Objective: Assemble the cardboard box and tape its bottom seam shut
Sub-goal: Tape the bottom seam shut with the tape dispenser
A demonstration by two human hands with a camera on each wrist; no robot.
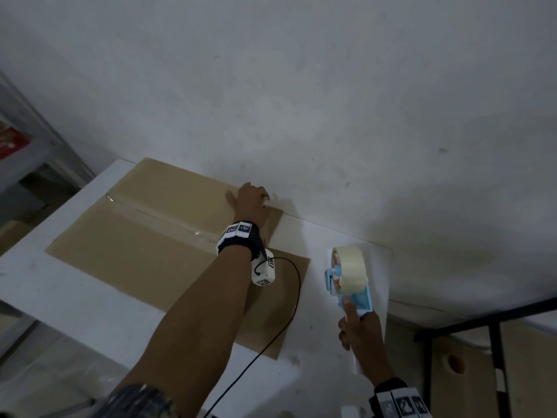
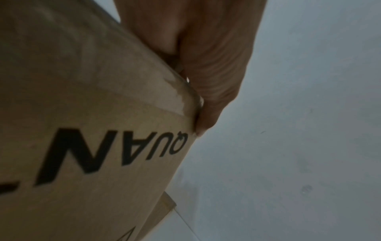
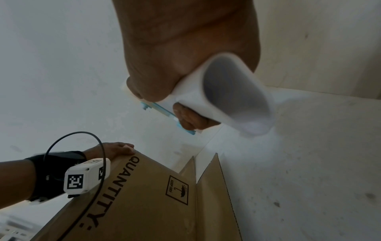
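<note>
A brown cardboard box [image 1: 135,251] stands bottom-up on the white table [image 1: 75,297], against the wall. Clear tape [image 1: 156,217] runs along its top seam. My left hand [image 1: 250,200] lies on the far right corner, fingers bent over the edge and holding it. In the left wrist view the fingers [image 2: 206,73] press the corner beside the printed side of the box [image 2: 82,114], where a glossy tape end shows. To the right of the box, my right hand [image 1: 360,333] grips the handle of a blue tape dispenser [image 1: 346,276], held clear of the box with its roll up.
In the right wrist view the box's lower flaps [image 3: 214,187] hang open near the wall. A black cable [image 1: 289,312] trails from my left wrist across the box. A metal shelf [image 1: 30,146] stands at the left. A black frame [image 1: 497,342] with cardboard sheets is at the lower right.
</note>
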